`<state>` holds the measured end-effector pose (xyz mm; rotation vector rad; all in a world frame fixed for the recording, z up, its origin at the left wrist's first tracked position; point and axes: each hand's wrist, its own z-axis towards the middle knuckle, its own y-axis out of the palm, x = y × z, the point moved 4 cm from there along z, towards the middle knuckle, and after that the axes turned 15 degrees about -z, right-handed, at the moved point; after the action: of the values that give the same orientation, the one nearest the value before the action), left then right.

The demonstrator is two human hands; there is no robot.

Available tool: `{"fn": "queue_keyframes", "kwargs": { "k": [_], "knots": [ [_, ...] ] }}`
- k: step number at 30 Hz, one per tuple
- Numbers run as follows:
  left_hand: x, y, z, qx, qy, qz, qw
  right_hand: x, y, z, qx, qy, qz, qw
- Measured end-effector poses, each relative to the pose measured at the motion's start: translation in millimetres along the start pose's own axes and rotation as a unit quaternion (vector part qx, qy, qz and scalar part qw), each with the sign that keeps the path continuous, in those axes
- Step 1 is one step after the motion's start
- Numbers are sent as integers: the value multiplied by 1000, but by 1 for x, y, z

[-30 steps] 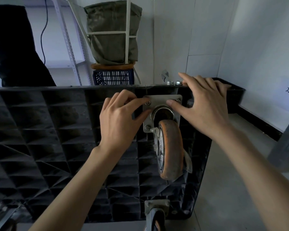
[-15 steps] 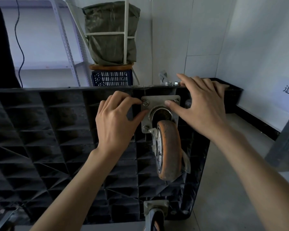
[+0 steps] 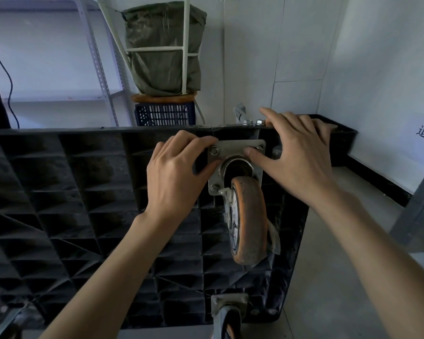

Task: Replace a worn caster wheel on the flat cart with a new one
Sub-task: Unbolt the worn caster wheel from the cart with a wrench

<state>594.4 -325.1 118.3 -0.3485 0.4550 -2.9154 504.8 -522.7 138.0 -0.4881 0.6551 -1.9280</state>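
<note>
The black flat cart (image 3: 66,192) stands on its side with its ribbed underside facing me. A worn orange caster wheel (image 3: 249,221) hangs from a metal mounting plate (image 3: 235,149) near the cart's upper right corner. My left hand (image 3: 174,174) has curled fingers; index finger and thumb pinch the plate's left edge around the upper left nut (image 3: 214,150). My right hand (image 3: 296,152) presses its thumb on the plate's upper right part while its straight fingers lie over the cart's top edge. Two loose nuts (image 3: 254,122) sit on that edge.
A second caster (image 3: 228,311) is bolted at the cart's lower right. Behind the cart stand a blue crate (image 3: 165,115) with a green sack (image 3: 162,52) in a white frame, and metal shelving (image 3: 101,69). A black tray (image 3: 343,135) lies on the floor at right.
My left index finger has drawn slightly back from the upper left nut, which now shows fully. My right thumb has shifted a little along the plate. The caster has not moved.
</note>
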Motion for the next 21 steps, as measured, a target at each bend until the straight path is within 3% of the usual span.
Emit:
{"fn": "queue_keyframes", "kwargs": {
  "k": [8, 21],
  "knots": [
    [-1, 0, -1, 37, -4, -5, 999, 0, -1, 0, -3, -2, 0, 1000],
    [0, 0, -2, 32, 0, 7, 999, 0, 0, -1, -4, -2, 2, 1000]
  ]
}}
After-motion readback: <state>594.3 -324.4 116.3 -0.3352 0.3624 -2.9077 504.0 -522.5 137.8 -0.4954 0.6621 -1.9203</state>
